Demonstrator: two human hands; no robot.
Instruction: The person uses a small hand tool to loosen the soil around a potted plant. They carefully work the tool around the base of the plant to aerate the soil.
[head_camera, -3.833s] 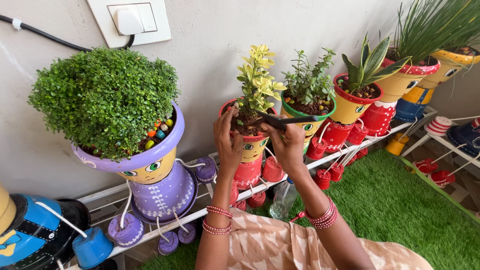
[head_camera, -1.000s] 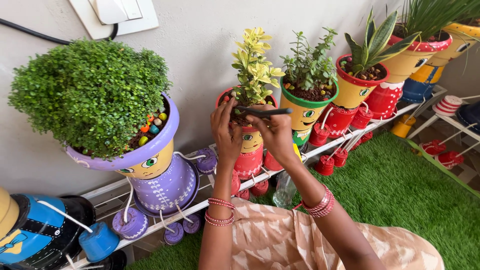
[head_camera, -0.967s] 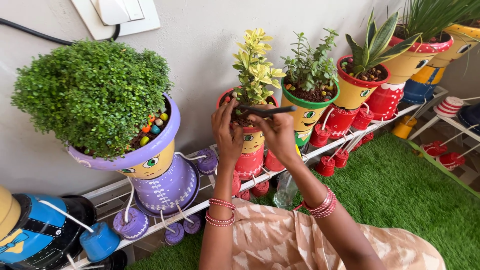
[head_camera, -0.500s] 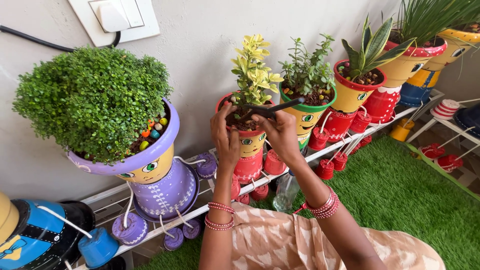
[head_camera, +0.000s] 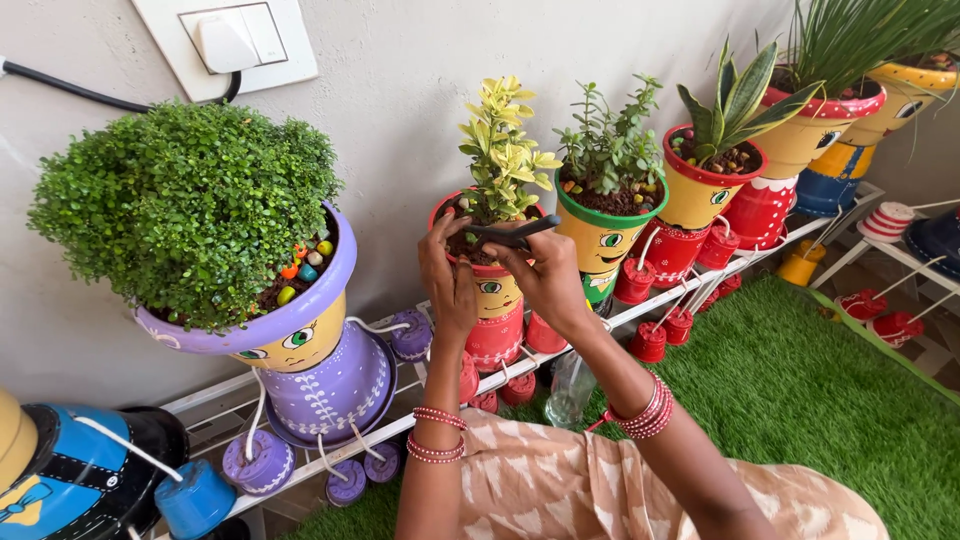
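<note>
Nearest the camera, two forearms with red and white bangles reach up from a lap covered in beige patterned cloth. The left hand (head_camera: 447, 275) curls over the near rim of a red-rimmed pot (head_camera: 495, 290) painted with a yellow face, its fingers closed on the rim. The right hand (head_camera: 545, 272) grips a pair of dark scissors (head_camera: 510, 234), held level just above the pot's soil, blades pointing left toward the base of the yellow-green plant (head_camera: 503, 150) growing in it. Whether the blades are apart or together cannot be told.

The pot stands on a white wire rack (head_camera: 640, 312), stacked on a red pot, with small red pots dangling below on white cords. A clear bottle (head_camera: 570, 385) stands under the rack beside the green turf (head_camera: 800, 400).

To the left, a purple pot (head_camera: 300, 320) carries a dense round bush (head_camera: 185, 205) and coloured pebbles. To the right sits a green-rimmed pot (head_camera: 605, 232), then a red-rimmed one with a striped, sword-leaved plant (head_camera: 735, 100). Behind, a white switch plate (head_camera: 225, 45) is fixed on the grey wall.
</note>
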